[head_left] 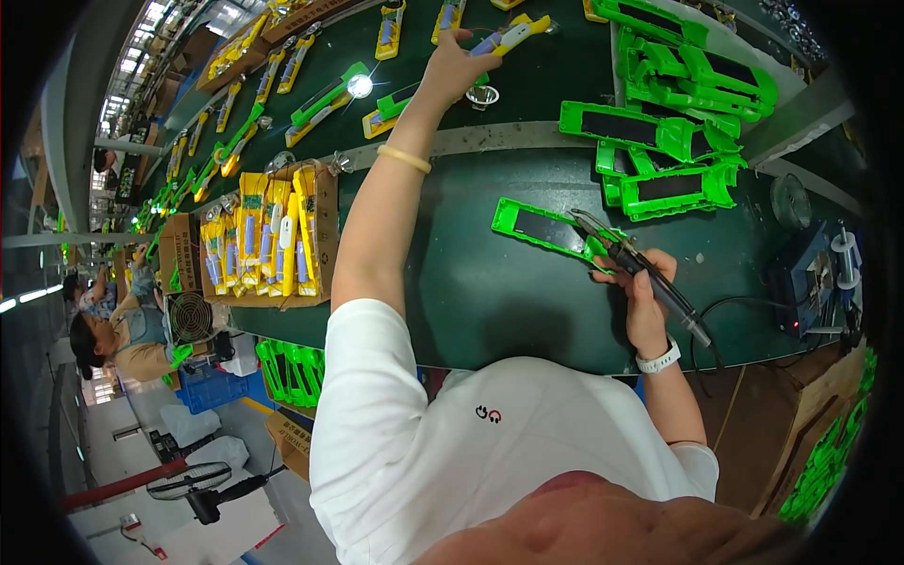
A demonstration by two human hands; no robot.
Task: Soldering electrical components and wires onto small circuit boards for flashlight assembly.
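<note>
At the far side of the bench, my left hand [457,68] has its fingers closed round the near end of a yellow lamp housing [518,34] with a purple battery and a white part. My right hand [648,311] holds a dark soldering iron [650,278], its tip pointing up and to the left. Under the iron's tip lies a green lamp housing [541,226] with a black panel. The fingertips of my right hand reach this housing's right end; whether they grip it is hidden. A round silver reflector [482,95] sits just below my left hand.
Green housings [669,132] are piled at the right, near a blue soldering station [800,292] with a solder spool [846,259]. A cardboard box [325,217] of yellow housings stands left of my left arm. Lamp parts line the far strip, one lit [360,86]. A co-worker [132,330] sits at the left.
</note>
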